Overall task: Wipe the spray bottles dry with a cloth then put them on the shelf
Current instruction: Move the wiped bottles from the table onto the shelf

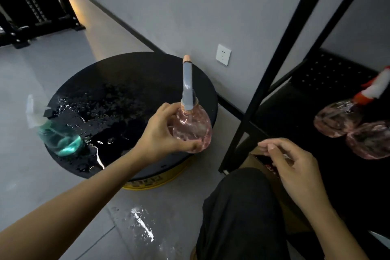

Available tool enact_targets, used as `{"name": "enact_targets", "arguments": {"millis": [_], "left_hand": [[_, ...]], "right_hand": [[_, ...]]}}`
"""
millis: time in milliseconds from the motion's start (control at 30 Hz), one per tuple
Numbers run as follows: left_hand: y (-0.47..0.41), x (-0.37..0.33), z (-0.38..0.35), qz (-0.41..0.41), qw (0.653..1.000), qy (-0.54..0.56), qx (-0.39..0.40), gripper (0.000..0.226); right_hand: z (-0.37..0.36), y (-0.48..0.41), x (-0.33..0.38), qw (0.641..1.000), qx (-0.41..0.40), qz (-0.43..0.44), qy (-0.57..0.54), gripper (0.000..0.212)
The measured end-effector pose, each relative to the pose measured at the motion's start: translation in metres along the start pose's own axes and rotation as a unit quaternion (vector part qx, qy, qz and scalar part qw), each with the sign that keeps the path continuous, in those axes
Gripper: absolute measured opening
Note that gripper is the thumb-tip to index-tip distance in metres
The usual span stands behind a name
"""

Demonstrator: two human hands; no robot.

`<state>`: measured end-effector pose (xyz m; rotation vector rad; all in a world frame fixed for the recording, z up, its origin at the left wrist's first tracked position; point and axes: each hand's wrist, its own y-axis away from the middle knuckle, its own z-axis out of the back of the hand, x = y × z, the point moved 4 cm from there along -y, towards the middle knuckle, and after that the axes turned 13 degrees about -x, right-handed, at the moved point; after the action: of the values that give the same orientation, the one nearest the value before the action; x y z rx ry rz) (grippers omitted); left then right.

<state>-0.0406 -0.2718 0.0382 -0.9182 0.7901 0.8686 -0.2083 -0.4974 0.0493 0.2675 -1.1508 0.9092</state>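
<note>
The left hand [160, 133] has its fingers [168, 107] clamped round the belly of the pink bottle [193, 131], at the wet worktop's [126, 82] right rim. The bottle stands roughly upright, long axis near vertical, nozzle aimed beyond the fingers toward the wall. To their right the right hand [293, 160] hangs loosely curled, holding nothing (no cloth shows). Gripping low would probably leave the neck free for wiping. The shelf [329, 74] lies further right.

Single head view, looks forward and down, close over round black table [118, 82], shelf [280, 65] at right
</note>
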Motion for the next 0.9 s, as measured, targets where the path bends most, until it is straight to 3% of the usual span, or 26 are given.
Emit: {"name": "enact_targets", "arguments": {"millis": [367, 900], "left_hand": [[-0.004, -0.093, -0.110, -0.075, 0.990, 0.046, 0.110, 0.080], [-0.045, -0.108, -0.253, -0.097, 0.968, 0.026, 0.229, 0.087]], "right_hand": [[0.092, 0.003, -0.030, 0.995, -0.097, -0.027, 0.006, 0.022], [0.138, 0.015, -0.064, 0.986, -0.158, -0.056, 0.007, 0.024]]}}
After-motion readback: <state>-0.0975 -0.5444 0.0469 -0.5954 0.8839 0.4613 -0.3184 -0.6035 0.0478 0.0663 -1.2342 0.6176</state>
